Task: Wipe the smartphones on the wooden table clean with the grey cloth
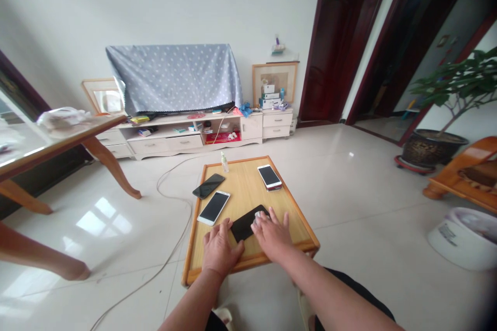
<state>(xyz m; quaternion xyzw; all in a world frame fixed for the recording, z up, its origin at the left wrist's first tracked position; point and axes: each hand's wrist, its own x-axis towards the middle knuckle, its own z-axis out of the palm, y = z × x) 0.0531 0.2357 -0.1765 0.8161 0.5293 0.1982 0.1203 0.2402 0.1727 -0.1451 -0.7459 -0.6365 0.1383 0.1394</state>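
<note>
A black smartphone (247, 226) lies screen up on the small wooden table (244, 176), close to its near edge. My left hand (221, 249) grips the phone's left end, the thumb at the near edge and the fingers at the far side. With bent fingertips, my right hand (273, 234) presses a small white wad (259, 215), like a tissue or cloth, onto the right part of the screen. Left of the hands lie a white phone (214, 207) and a dark phone (208, 186) that overhangs the table's left edge. Another white phone (269, 176) rests on a dark red item at the right.
A small clear spray bottle (224, 162) stands at the table's far side. A cable (174, 195) winds over the floor at left, by a larger wooden table (112, 165). A white bucket (466, 238) and a potted plant (435, 147) stand to the right.
</note>
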